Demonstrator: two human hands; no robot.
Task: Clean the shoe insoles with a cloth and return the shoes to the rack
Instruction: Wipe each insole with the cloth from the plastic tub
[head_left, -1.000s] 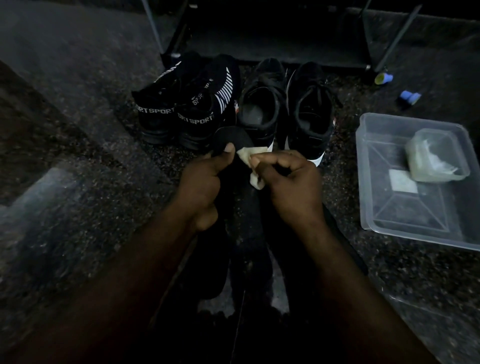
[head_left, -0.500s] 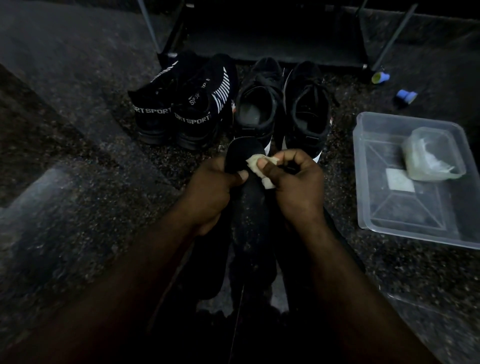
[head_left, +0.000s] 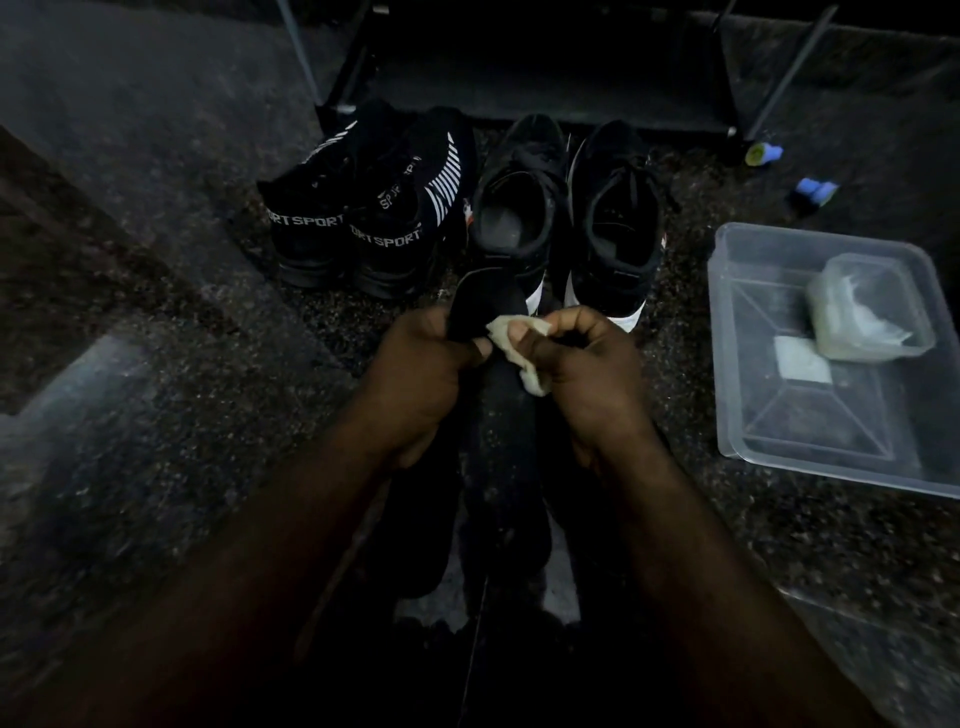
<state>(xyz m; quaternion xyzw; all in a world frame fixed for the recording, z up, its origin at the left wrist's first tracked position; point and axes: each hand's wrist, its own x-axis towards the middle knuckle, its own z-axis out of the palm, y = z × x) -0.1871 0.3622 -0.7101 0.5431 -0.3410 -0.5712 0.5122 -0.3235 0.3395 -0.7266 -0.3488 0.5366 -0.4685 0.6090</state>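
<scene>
A long black insole (head_left: 501, 441) stands lengthwise in front of me, its rounded end up. My left hand (head_left: 421, 379) grips its left edge near the top, thumb on the face. My right hand (head_left: 587, 374) pinches a small pale cloth (head_left: 511, 340) against the insole's upper part. Behind them on the floor stand two pairs of black shoes: knit ones printed SPORT (head_left: 363, 218) on the left, laced ones with white heels (head_left: 566, 218) on the right. The dark shoe rack (head_left: 545, 67) is just beyond them.
A clear plastic tub (head_left: 826, 431) sits on the speckled stone floor at the right, holding a smaller clear container (head_left: 872, 306) with something pale inside. Two small blue items (head_left: 763, 153) (head_left: 815, 189) lie near the rack's right leg. Another dark insole (head_left: 415, 519) lies below my left wrist.
The cloth in my right hand has slid along the insole's top, down and then slightly back up. My left thumb shifted from the insole's tip to lower on its face.
</scene>
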